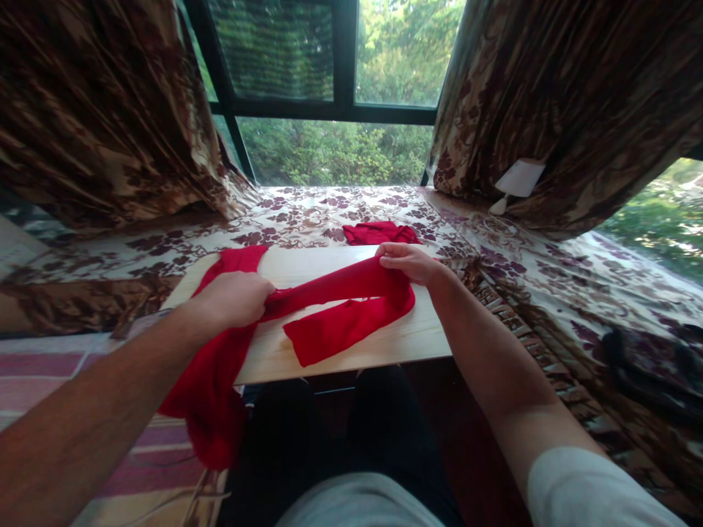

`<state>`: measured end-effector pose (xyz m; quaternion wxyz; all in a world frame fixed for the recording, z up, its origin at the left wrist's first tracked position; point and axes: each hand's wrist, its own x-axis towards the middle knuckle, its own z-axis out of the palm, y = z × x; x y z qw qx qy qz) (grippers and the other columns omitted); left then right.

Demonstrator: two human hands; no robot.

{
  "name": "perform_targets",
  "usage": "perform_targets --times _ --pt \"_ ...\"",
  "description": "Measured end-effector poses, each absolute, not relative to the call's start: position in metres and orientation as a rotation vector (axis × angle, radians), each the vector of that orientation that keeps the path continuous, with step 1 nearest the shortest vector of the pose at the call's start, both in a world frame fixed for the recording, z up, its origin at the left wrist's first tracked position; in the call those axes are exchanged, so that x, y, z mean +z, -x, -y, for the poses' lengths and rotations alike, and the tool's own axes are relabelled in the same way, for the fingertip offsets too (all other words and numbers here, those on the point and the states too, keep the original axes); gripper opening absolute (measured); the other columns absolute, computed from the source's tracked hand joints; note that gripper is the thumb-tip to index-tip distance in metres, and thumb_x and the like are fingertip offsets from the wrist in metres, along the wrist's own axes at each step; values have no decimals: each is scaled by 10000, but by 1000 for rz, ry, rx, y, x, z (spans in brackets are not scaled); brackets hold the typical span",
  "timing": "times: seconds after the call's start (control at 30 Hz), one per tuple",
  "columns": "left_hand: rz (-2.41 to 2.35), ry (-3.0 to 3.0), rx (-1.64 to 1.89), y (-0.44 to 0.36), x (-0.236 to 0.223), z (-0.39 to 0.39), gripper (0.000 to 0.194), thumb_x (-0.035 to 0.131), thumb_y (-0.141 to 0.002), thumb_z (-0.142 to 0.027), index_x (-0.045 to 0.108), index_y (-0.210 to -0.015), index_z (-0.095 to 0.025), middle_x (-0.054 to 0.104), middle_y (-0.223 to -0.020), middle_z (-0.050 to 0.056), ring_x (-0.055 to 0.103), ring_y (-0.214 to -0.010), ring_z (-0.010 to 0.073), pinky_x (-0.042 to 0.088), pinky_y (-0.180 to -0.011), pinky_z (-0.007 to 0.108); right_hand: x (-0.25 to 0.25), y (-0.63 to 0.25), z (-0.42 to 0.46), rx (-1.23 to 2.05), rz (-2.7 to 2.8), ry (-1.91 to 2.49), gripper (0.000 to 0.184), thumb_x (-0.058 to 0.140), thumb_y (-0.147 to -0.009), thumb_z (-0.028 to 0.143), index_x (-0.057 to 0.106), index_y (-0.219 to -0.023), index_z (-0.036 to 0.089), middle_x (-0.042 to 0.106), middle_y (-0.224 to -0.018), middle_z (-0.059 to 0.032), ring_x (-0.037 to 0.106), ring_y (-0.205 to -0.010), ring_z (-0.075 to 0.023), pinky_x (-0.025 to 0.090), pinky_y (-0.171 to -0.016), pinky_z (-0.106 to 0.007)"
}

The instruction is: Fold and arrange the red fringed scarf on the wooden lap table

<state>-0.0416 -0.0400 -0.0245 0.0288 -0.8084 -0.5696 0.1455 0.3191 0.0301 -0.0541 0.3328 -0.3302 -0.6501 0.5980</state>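
Observation:
A red garment (329, 287) with a long narrow leg or sleeve lies over a pale wooden board (324, 368). My left hand (242, 296) is closed in a fist on the garment, where the cloth bunches beside the fingers. With thumb and fingers, my right hand (405, 263) pinches the upper edge of the long part near the board's right side. Between my hands the cloth is drawn out in a band. Past my right hand it folds back, and its end lies flat on the board toward the left. Wider cloth hangs over the board's left front edge.
Another folded red cloth (381, 233) lies just beyond the board on the flower-patterned cover (307, 212). A small white lamp (519, 179) stands at the right by the curtain (494, 88). Striped bedding (148, 457) is at the lower left. Windows are ahead.

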Motion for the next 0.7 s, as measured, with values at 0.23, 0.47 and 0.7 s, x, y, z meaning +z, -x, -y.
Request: perform_targets --times 0.23,0.47,0.7 --pt "1980 2152 -247 49 -19 44 270 486 -865 -294 698 -923 -137 707 -886 140 636 -857 295 403 -702 356 -58 -319 -32 1508 1612 883 400 830 -714 460 577 -869 192 571 -711 46 517 -601 -94 411 -544 -193" --pt "1923 2113 -454 52 -25 46 191 506 -797 -297 645 -852 -177 670 -909 137 586 -988 322 413 -750 370 -56 -314 -25 1462 1611 881 411 823 -708 485 575 -851 190 574 -718 38 512 -611 -99 410 -544 -196" --pt "2170 2779 -400 73 -23 33 420 562 -774 -507 622 -1032 -182 677 -792 24 608 -714 189 465 -607 262 -65 -323 -38 1351 1314 846 386 822 -701 432 564 -892 216 586 -709 57 523 -601 -102 430 -557 -202"
